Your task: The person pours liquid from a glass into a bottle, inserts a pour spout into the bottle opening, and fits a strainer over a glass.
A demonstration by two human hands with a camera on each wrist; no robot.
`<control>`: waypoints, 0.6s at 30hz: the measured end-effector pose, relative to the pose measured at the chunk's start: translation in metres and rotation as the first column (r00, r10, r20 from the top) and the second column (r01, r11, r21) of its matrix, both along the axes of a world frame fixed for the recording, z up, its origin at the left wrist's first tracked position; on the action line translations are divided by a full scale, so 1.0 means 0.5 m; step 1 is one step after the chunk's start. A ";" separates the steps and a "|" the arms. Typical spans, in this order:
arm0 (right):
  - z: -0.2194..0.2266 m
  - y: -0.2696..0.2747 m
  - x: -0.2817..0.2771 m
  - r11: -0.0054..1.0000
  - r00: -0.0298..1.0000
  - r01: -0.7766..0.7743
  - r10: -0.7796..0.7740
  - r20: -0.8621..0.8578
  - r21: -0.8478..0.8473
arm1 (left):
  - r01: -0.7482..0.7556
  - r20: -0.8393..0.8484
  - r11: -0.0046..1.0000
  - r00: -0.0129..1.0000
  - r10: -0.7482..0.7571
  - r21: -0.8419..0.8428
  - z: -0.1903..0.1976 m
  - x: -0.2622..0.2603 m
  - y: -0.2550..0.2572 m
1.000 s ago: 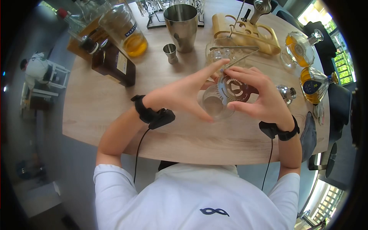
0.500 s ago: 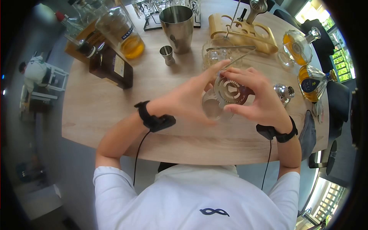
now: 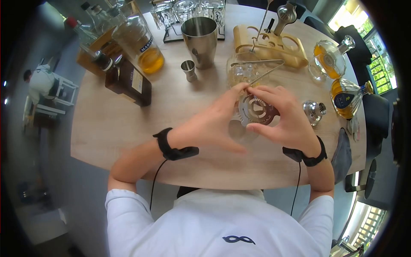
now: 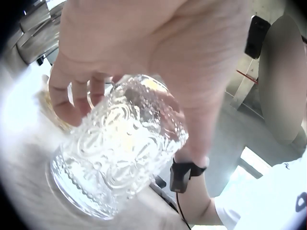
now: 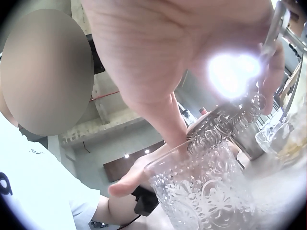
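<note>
A round metal cocktail strainer [image 3: 256,107] with a coil spring [image 5: 225,127] sits over the mouth of a clear embossed glass [image 3: 236,127] on the wooden table [image 3: 120,124]. My right hand [image 3: 274,112] grips the strainer by its rim, thumb on the near side and fingers on the far side. My left hand [image 3: 227,118] is spread beside the glass, its index fingertip touching the strainer's far edge and its thumb stretched out along the near side. The left wrist view shows the glass [image 4: 120,148] upright under the left palm. The right wrist view shows the glass [image 5: 206,191] under the strainer.
Behind the hands stand a glass bowl with metal tongs [image 3: 246,68], a steel shaker tin [image 3: 200,34], a small jigger [image 3: 187,69] and a wooden tool stand [image 3: 269,43]. Bottles [image 3: 128,81] crowd the back left. Two amber decanters [image 3: 344,96] and a metal stopper [image 3: 314,110] lie right.
The strainer has come down from a tilt to lie flatter over the glass. Both hands have drawn a little closer together, and the left index finger now touches the strainer's rim.
</note>
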State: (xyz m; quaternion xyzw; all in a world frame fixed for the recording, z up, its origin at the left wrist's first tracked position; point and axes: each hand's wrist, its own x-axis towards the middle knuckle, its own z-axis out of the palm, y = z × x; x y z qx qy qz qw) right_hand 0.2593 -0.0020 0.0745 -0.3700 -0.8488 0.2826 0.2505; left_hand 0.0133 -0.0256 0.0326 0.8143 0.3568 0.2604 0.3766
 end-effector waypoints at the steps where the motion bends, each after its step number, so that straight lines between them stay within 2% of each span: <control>1: 0.005 -0.004 -0.001 0.999 1.000 0.005 -0.006 0.030 0.033 | -0.040 0.026 0.998 0.999 0.041 -0.043 0.002 0.006 -0.004; 3: 0.011 -0.004 -0.001 0.997 0.998 0.009 -0.013 0.059 0.075 | -0.079 0.052 0.994 0.995 0.083 -0.077 0.006 0.008 0.001; 5: 0.011 -0.004 0.001 0.999 1.000 0.011 -0.010 0.027 -0.040 | -0.065 0.101 0.992 0.992 0.076 -0.111 0.007 0.006 0.007; 9: 0.005 -0.006 -0.003 1.000 1.000 -0.007 0.007 0.015 -0.009 | -0.028 0.084 0.987 0.996 0.041 -0.159 0.004 -0.007 0.026; 11: 0.008 -0.013 -0.010 1.000 0.999 -0.008 0.010 0.049 -0.029 | 0.092 0.124 0.987 0.989 -0.076 -0.128 -0.001 -0.013 0.039; 14: 0.001 -0.006 -0.006 0.998 0.998 -0.066 0.066 0.014 -0.025 | 0.167 0.122 0.968 0.982 -0.146 -0.188 -0.001 -0.023 0.052; 18: 0.001 0.006 0.000 0.990 0.991 -0.133 0.133 -0.004 -0.044 | 0.231 0.177 0.956 0.964 -0.199 -0.182 -0.002 -0.031 0.055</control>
